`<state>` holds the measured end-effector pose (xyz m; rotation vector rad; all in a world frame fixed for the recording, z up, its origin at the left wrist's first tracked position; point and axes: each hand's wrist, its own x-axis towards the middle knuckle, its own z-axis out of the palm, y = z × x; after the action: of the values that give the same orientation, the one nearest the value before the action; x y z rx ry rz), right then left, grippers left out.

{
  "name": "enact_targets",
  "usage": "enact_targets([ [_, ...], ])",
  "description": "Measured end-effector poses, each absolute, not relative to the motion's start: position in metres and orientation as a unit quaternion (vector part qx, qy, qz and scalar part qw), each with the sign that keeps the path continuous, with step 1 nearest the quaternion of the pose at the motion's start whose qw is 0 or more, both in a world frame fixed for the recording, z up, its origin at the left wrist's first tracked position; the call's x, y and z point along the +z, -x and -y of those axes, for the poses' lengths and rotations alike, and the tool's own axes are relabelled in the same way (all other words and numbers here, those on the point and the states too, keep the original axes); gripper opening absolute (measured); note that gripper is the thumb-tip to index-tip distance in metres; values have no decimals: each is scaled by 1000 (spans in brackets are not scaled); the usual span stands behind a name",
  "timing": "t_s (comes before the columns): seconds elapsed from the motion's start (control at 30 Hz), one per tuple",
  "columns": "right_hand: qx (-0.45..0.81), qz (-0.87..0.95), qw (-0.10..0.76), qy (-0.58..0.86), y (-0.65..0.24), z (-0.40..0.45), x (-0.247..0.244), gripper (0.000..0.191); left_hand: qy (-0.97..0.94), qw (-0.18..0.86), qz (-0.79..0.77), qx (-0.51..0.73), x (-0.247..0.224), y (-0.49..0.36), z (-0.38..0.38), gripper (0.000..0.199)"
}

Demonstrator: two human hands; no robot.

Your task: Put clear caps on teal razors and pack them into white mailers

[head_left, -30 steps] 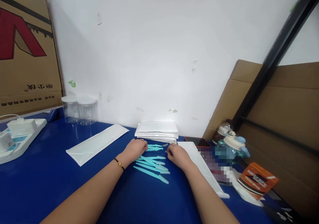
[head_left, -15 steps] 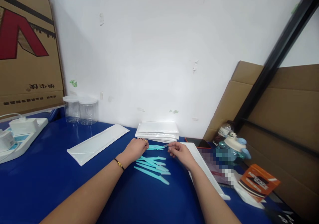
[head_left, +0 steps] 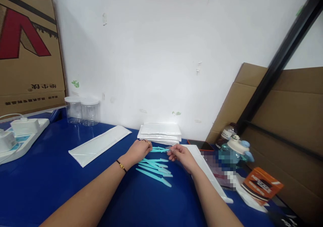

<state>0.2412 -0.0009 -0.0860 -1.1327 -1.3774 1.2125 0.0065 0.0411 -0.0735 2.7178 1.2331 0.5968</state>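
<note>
Several turquoise razors with slim handles (head_left: 152,176) lie crossed over each other on the blue table. Beyond them, a few more turquoise razors (head_left: 159,149) are held between my hands. My left hand (head_left: 141,150) has its fingers closed on the left ends of these. My right hand (head_left: 178,152) pinches at their right ends with thumb and fingertips. A stack of white padded envelopes (head_left: 160,130) sits just behind, against the wall. One white envelope (head_left: 101,145) lies at the left, and another (head_left: 210,175) lies partly under my right forearm.
Two clear jars with white lids (head_left: 89,112) and a power strip (head_left: 27,136) are on the left. To the right are a phone (head_left: 201,144), a brown bottle (head_left: 227,133), a teal bottle (head_left: 233,151) and an orange packet (head_left: 262,185). Cardboard (head_left: 290,119) leans behind them.
My right fingers have closed in on the right ends of the far razors. My left hand stays nearly in place, and the view has shifted slightly.
</note>
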Motion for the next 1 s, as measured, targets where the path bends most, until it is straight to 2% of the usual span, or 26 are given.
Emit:
enact_targets([
  [0.37,528,559,450,453,-240,3,-87,32,-876,168,-409,192,-71,-9,-34,22],
  [0.6,518,564,444,465,-235,4,-86,32,-864,191,-418,205,-71,-12,-33,25],
  [0.7,406,608,443,519,-248,-1,-83,32,-870,184,-420,181,-71,-11,-32,25],
  [0.8,172,651,420,608,-267,-7,-83,26,-884,175,-407,148,-73,-10,-32,23],
  [0.9,29,701,313,640,-278,-10,-88,33,-889,170,-403,136,-76,-9,-32,19],
  [1.0,1,738,211,641,-274,-9,-94,46,-880,123,-429,163,-78,-7,-36,20],
])
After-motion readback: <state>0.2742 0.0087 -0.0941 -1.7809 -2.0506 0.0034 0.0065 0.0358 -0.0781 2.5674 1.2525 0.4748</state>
